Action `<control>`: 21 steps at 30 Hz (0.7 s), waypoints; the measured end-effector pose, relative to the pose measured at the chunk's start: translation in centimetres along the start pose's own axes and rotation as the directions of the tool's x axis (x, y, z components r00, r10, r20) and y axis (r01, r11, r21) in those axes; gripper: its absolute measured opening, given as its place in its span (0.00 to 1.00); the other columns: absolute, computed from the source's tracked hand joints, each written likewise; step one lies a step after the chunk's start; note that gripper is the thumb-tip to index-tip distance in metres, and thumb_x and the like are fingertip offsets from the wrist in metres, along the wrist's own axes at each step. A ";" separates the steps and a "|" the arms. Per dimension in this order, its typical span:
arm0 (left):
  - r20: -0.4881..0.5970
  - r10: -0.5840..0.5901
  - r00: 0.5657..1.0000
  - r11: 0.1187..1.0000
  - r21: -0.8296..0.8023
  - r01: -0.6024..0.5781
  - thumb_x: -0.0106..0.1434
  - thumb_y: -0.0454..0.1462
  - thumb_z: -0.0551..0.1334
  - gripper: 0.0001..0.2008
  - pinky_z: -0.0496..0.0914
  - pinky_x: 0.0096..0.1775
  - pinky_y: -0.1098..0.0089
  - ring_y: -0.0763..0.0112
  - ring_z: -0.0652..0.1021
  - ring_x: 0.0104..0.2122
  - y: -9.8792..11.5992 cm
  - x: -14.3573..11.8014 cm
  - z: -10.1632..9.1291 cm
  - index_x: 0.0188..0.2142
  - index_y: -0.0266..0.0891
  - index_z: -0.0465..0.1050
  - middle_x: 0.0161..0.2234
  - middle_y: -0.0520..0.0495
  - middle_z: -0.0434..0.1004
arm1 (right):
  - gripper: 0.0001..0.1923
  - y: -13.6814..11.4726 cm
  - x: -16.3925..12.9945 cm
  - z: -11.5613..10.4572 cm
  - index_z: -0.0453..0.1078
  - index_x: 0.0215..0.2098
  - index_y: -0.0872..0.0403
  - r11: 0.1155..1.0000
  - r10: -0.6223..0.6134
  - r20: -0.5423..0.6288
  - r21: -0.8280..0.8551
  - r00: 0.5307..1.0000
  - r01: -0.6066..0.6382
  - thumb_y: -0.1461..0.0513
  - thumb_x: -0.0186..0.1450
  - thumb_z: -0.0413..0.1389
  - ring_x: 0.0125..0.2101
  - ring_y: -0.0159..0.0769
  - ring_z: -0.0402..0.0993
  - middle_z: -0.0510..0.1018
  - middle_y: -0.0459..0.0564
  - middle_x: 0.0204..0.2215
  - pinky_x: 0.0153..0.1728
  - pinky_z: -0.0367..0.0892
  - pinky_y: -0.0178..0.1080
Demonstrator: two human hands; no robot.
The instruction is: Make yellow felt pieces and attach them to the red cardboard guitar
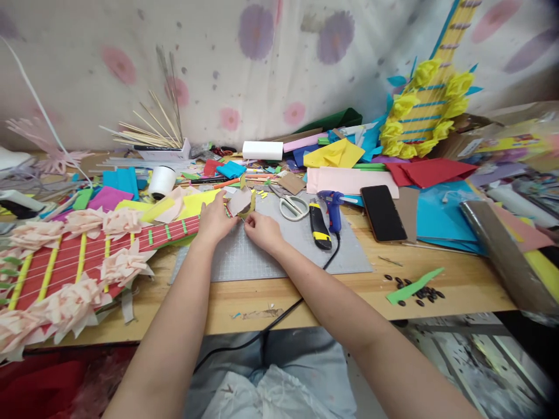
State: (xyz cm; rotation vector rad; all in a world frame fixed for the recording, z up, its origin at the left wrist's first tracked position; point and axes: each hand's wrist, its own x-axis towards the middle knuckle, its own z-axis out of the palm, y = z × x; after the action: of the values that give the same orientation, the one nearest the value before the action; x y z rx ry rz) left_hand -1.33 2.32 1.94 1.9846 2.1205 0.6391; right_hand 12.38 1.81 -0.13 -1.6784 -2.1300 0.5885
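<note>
A red paper guitar with pale pink paper flowers, yellow and green strips and thin white strings lies at the left of the table. Its neck reaches to my left hand, whose fingers are closed around the neck's far end. Just past those fingers sits the guitar's grey and yellow cardboard head. Close beside it my right hand pinches what looks like a thin white thread, partly hidden by the fingertips. Both hands are over a grey cutting mat.
Right of my hands lie scissors, a yellow-black utility knife, a blue glue gun with its cord crossing the front edge, and a phone. A yellow-flowered paper guitar stands behind. Dark beads lie front right.
</note>
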 end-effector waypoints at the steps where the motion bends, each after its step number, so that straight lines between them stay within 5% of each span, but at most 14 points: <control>1: 0.002 -0.003 1.000 1.000 0.005 0.003 0.49 0.41 0.62 0.36 0.52 0.56 0.57 0.58 0.67 0.52 0.1 0.0 0.0 0.56 0.40 0.51 0.51 0.42 0.69 | 0.10 0.0 0.0 0.1 0.69 0.33 0.50 1.000 0.002 -0.003 -0.007 1.000 -0.002 0.60 0.60 0.46 0.32 0.35 0.71 0.77 0.46 0.30 0.30 0.59 0.33; 21: 0.000 -0.093 0.996 0.995 -0.031 0.093 0.46 0.41 0.64 0.31 0.60 0.48 0.63 0.59 0.68 0.51 0.1 0.2 0.0 0.48 0.41 0.55 0.48 0.45 0.71 | 0.09 -0.5 0.7 0.3 0.69 0.29 0.51 0.995 0.036 0.004 0.092 0.999 -0.037 0.62 0.59 0.46 0.30 0.33 0.70 0.78 0.46 0.31 0.28 0.57 0.32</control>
State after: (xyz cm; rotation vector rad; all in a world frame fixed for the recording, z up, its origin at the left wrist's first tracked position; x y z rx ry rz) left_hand -1.27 2.47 2.02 1.8574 2.1753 0.6541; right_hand 11.61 2.31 -0.10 -1.6708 -2.0457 0.6887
